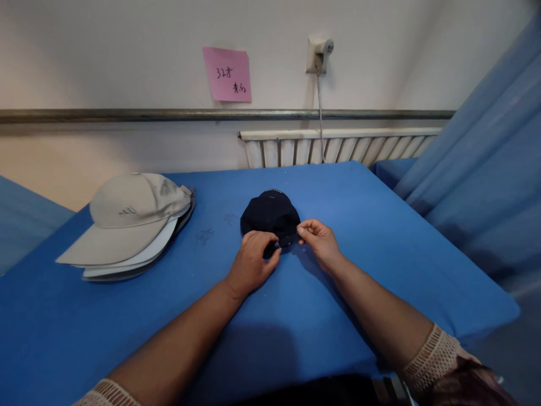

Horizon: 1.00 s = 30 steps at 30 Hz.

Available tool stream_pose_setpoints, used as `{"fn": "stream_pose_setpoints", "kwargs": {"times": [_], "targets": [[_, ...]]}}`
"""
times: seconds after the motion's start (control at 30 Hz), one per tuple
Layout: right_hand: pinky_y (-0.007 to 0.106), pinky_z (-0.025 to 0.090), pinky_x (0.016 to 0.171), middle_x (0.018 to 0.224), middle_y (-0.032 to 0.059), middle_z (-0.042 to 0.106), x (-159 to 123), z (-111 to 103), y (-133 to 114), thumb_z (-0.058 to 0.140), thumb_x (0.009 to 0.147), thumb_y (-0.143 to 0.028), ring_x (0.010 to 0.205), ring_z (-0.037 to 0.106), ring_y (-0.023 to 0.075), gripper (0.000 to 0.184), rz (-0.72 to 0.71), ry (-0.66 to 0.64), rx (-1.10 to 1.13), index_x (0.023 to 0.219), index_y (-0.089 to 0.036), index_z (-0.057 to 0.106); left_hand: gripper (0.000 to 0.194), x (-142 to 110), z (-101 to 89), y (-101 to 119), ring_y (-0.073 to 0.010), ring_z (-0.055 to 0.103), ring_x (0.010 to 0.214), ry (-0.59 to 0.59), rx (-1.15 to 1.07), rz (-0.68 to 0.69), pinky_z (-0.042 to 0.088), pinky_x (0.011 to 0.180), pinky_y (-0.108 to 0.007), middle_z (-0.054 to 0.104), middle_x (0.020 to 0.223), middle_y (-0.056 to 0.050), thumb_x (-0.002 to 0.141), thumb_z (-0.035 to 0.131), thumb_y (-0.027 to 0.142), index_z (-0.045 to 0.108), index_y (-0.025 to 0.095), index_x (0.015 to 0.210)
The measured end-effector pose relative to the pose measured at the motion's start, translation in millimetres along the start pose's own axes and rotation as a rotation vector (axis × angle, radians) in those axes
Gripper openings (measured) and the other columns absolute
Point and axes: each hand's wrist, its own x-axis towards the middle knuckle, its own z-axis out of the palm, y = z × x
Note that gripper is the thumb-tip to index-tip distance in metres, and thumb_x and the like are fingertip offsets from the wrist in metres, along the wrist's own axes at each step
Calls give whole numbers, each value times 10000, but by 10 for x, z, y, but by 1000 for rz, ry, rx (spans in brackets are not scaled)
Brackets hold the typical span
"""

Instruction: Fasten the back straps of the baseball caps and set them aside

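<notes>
A dark navy cap (270, 214) lies on the blue-covered table (338, 197), its strap side toward me and its brim mostly hidden on the far side. My left hand (256, 259) is closed around the near left part of the strap, close to a small shiny piece that looks like a buckle. Between thumb and fingertips, my right hand (319, 242) pinches the strap's right end. The strap runs between both hands along the cap's near edge.
To the left sits a stack of caps, a beige cap (131, 208) on top. Behind the table are a radiator (338, 148), a metal rail (169, 115), a plugged-in socket (316, 56) and a pink note (227, 75). A blue curtain (486, 152) hangs at right.
</notes>
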Motion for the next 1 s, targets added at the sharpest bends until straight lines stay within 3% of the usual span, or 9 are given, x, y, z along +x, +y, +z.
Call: {"fn": "stream_pose_setpoints", "kwargs": {"times": [0.13, 0.37, 0.63, 1.0], "targets": [[254, 448, 587, 654, -30, 604, 18, -8, 15, 741, 681, -440, 563, 546, 107, 284, 15, 27, 11, 772, -198, 622, 148, 17, -36, -9, -201, 632, 891, -10, -7, 9, 483, 917, -418, 689, 936, -42, 877, 605, 202, 597, 197, 1024], [260, 459, 591, 743, -2, 651, 94, -40, 74, 734, 664, -416, 599, 581, 116, 289, 40, 155, 14, 800, -203, 596, 154, -3, -68, -106, -198, 662, 860, 9, -31, -114, 534, 807, -364, 700, 938, -41, 858, 636, 239, 636, 204, 1008], [271, 472, 597, 646, -22, 623, -3, 63, 55, 771, 672, -417, 578, 582, 121, 314, 60, -13, 19, 824, -198, 605, 146, -2, -115, -5, -201, 657, 919, -2, -1, -21, 493, 876, -388, 710, 986, -44, 867, 635, 224, 633, 206, 1012], [266, 474, 581, 608, -45, 589, 38, 82, 127, 773, 633, -385, 552, 556, 113, 275, 20, 31, -27, 737, -214, 584, 102, 21, -143, 22, -209, 649, 915, -88, 122, 15, 396, 924, -434, 730, 977, -43, 900, 593, 241, 656, 219, 977]]}}
